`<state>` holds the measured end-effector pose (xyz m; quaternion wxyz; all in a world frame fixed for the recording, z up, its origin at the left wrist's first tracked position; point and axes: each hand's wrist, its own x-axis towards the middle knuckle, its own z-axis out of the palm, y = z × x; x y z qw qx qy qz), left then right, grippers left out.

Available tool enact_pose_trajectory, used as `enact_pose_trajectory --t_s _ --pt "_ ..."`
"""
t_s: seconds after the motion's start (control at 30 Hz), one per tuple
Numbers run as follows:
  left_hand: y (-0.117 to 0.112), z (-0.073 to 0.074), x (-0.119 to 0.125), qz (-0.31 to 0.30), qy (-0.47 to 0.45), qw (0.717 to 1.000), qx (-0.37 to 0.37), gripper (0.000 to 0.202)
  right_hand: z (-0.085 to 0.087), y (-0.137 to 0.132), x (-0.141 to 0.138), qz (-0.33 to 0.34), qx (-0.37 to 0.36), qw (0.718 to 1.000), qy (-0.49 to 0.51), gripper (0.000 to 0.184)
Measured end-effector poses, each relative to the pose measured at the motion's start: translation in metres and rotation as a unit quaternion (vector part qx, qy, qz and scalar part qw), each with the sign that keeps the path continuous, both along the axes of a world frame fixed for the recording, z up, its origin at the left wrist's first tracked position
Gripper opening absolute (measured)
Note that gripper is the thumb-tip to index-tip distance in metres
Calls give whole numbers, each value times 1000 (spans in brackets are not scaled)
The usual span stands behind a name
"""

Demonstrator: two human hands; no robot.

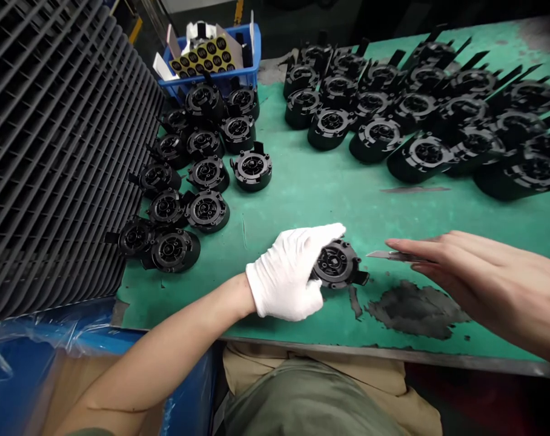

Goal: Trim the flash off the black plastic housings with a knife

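Note:
My left hand (288,272), in a white glove, is wrapped round the left side of a round black plastic housing (335,264) on the green table. Ribs and small holes show on the housing's upper face, and a tab juts out at its lower right. Bare, my right hand (457,266) grips a craft knife (393,256) between thumb and fingers. The blade points left, a short gap away from the housing's right edge. Most of the knife's handle is hidden inside the hand.
Similar black housings (206,209) stand grouped at the left, and more rows (377,138) fill the back right. Behind the left group is a blue bin (252,75) with a sheet of round stickers (206,57). Stacked dark grids (66,145) rise at far left. The green tabletop (297,200) has worn dark patches.

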<state>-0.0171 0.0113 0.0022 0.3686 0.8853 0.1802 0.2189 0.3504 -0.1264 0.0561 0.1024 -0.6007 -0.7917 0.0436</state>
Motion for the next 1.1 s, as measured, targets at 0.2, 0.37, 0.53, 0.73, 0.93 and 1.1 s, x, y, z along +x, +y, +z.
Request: enact_pose_trajectory --t_s 0.2,0.37,0.53,0.73,0.93,1.1 --pt "12 0 -10 -2 -48 995 -83 79 11 49 -11 200 47 978 22 44" --pt "33 -8 -17 -28 -40 986 -160 123 2 63 -15 242 18 970 -28 57" --pt "33 -14 -14 -75 1 995 -72 159 -2 72 -29 277 26 960 -32 62" --pt "27 -10 -14 -67 32 997 -35 145 -6 80 -44 281 32 959 -14 61" --pt "29 -7 -14 -67 37 997 -12 135 -2 81 -41 296 13 955 -22 59" --pt "28 -8 -14 -67 48 997 -1 135 8 85 -45 323 41 945 -23 52"
